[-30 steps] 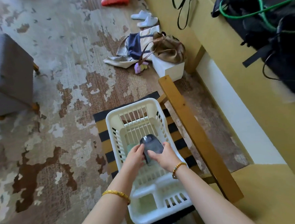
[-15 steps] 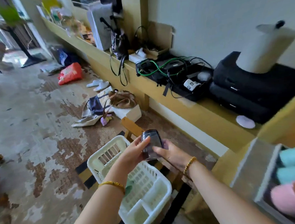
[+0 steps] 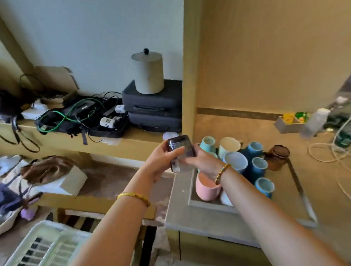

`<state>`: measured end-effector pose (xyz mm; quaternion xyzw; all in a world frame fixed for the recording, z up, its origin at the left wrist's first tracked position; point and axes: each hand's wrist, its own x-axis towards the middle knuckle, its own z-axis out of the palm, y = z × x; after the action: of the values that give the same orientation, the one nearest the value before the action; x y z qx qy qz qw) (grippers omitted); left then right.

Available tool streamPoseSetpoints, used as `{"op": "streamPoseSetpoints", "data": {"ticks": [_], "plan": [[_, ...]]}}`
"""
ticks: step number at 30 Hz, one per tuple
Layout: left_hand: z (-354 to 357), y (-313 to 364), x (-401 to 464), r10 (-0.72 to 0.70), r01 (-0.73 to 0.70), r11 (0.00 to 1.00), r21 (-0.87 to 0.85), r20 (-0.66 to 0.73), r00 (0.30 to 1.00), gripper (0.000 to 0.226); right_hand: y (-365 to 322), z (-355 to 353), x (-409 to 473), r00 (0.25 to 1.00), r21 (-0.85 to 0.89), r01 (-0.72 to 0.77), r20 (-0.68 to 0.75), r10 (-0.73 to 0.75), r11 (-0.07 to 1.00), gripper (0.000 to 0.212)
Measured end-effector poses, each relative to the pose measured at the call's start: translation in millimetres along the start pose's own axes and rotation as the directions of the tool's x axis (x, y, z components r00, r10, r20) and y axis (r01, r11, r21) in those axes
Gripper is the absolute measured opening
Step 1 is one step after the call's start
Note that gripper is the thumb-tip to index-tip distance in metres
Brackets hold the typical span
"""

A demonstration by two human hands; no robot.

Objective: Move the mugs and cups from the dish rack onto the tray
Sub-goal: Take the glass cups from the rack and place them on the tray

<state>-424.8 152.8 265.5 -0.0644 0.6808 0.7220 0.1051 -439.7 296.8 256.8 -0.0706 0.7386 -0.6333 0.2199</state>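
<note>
Both my hands hold a dark smoky glass cup [image 3: 180, 151] upside down in the air, just left of the grey tray [image 3: 206, 218]. My left hand [image 3: 162, 162] grips its left side and my right hand [image 3: 204, 161] grips its right side. On the tray stand several cups: a pink one [image 3: 206, 189], pale green and cream ones [image 3: 228, 145], blue ones [image 3: 259, 165] and a brown glass mug [image 3: 278, 156]. The white dish rack [image 3: 41, 253] shows at the bottom left, on a striped wooden chair; its inside is mostly out of view.
A yellow shelf [image 3: 74, 139] at the left carries black cases [image 3: 153, 109], a white lidded canister [image 3: 148, 72] and tangled cables. Bags and a white box [image 3: 72, 181] lie on the floor. White cord [image 3: 336, 152], a plastic bottle [image 3: 313, 122] and a small box lie right of the tray.
My hands lifted the dark glass cup out of the dish rack and carried it up and to the right, next to the tray. My view swung from the rack to the tray.
</note>
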Motion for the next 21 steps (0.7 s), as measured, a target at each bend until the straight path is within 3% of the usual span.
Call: {"op": "streamPoseSetpoints", "data": {"ticks": [7, 10, 14, 18, 21], "plan": [[160, -17, 48, 0.092, -0.109, 0.982, 0.154, 0.116, 0.989, 0.036, 42, -155, -55, 0.99, 0.086, -0.008, -0.138, 0.02, 0.996, 0.052], [215, -27, 61, 0.115, -0.146, 0.973, 0.178, 0.172, 0.978, 0.043, 59, -204, -75, 0.979, 0.068, -0.01, -0.201, 0.024, 0.998, 0.048], [273, -37, 77, 0.124, -0.185, 0.95, 0.25, 0.242, 0.962, 0.051, 82, -250, -95, 0.943, 0.093, -0.044, -0.326, 0.072, 0.995, 0.063], [306, -46, 90, 0.113, -0.239, 0.902, 0.359, 0.338, 0.934, 0.058, 99, -279, -99, 0.912, 0.003, -0.084, -0.403, 0.078, 0.996, 0.051], [319, -53, 105, 0.048, -0.19, 0.903, 0.385, 0.35, 0.935, 0.062, 109, -290, -96, 0.889, -0.07, -0.153, -0.446, 0.106, 0.986, 0.066]]}}
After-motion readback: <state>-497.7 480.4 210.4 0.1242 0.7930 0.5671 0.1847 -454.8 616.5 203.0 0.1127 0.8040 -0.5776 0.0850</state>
